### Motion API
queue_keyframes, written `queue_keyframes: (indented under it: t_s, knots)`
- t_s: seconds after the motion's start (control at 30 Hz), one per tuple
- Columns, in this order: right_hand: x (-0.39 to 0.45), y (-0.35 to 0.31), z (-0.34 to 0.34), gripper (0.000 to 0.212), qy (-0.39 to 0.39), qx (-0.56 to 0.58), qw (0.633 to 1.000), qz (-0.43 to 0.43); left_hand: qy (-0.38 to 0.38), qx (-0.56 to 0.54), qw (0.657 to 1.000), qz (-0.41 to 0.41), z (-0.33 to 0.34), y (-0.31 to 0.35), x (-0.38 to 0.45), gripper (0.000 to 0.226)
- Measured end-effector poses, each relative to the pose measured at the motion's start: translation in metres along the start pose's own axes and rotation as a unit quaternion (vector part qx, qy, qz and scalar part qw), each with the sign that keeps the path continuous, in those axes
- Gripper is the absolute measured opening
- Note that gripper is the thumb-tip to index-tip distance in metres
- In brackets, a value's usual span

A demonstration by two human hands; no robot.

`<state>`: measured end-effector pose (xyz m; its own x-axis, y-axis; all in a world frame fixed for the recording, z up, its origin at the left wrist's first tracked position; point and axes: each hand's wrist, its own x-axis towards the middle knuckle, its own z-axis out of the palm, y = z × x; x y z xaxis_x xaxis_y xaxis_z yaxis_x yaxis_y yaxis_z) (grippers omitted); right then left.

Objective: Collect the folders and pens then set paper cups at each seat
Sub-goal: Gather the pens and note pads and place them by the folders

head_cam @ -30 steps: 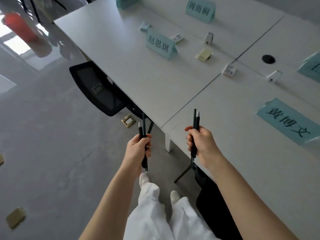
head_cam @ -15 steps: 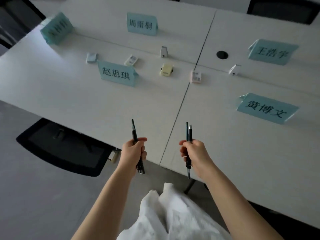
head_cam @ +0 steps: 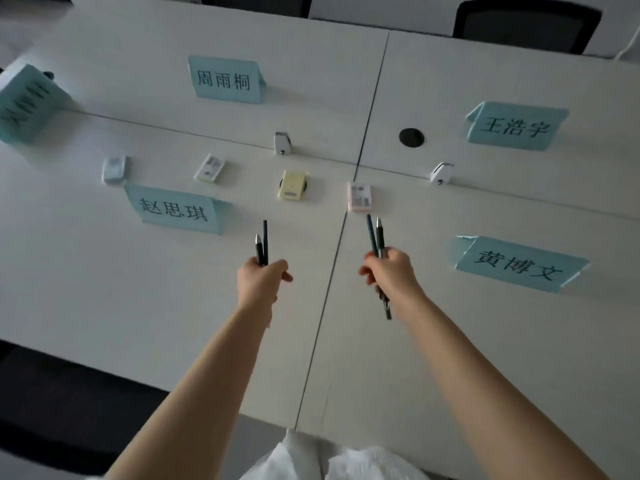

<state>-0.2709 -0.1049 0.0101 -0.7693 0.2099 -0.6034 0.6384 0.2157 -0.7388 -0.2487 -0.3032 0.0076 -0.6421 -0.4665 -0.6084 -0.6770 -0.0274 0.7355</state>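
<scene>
My left hand [head_cam: 260, 279] is closed around two dark pens [head_cam: 262, 244] that point up and away over the white table [head_cam: 104, 278]. My right hand [head_cam: 391, 273] grips two more dark pens [head_cam: 376, 237], whose lower ends stick out below the fist. Both hands hover above the middle of the table, either side of its centre seam. No folders or paper cups are in view.
Teal name cards [head_cam: 176, 209] [head_cam: 225, 79] [head_cam: 514, 126] [head_cam: 512, 263] [head_cam: 24, 102] stand at the seats. Small packets [head_cam: 291, 185] [head_cam: 359, 196] [head_cam: 209, 168] [head_cam: 113, 169] and two white clips [head_cam: 282, 143] [head_cam: 440, 172] lie along the middle. Black chairs stand at far right [head_cam: 523, 24] and near left [head_cam: 59, 410].
I have turned from the table's side to face it and stepped closer. Both hands, still holding their pens, have reached forward from the near edge to above the tabletop.
</scene>
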Motion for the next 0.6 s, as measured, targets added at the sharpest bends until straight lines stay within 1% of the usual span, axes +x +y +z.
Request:
queue_keyframes:
  t_s: [0.1, 0.2, 0.27, 0.33, 0.4, 0.47, 0.53, 0.6]
  knots:
    - [0.058, -0.03, 0.001, 0.017, 0.031, -0.069, 0.997, -0.02, 0.028, 0.045, 0.998, 0.035, 0.028, 0.032, 0.038, 0.016]
    - [0.106, -0.052, 0.005, 0.026, 0.074, -0.134, 0.988, -0.025, 0.074, 0.155, 0.982, 0.076, 0.049, 0.057, 0.069, 0.012]
    - [0.132, -0.062, 0.012, 0.029, 0.089, -0.16, 0.983, -0.015, 0.082, 0.214, 0.969, 0.091, 0.062, 0.068, 0.092, 0.013]
    - [0.153, -0.068, 0.022, 0.037, 0.097, -0.184, 0.978, -0.001, 0.064, 0.264, 0.957, 0.097, 0.071, 0.076, 0.118, 0.023]
    - [0.172, -0.07, 0.037, 0.05, 0.102, -0.214, 0.971, 0.009, 0.047, 0.302, 0.948, 0.094, 0.08, 0.083, 0.146, 0.035]
    - [0.185, -0.069, 0.05, 0.064, 0.111, -0.246, 0.963, 0.017, 0.053, 0.328, 0.938, 0.094, 0.089, 0.089, 0.167, 0.045]
    - [0.195, -0.067, 0.06, 0.071, 0.113, -0.263, 0.957, 0.037, 0.061, 0.355, 0.928, 0.093, 0.097, 0.094, 0.183, 0.059]
    - [0.202, -0.066, 0.07, 0.078, 0.116, -0.277, 0.952, 0.06, 0.042, 0.38, 0.92, 0.082, 0.103, 0.096, 0.198, 0.07]
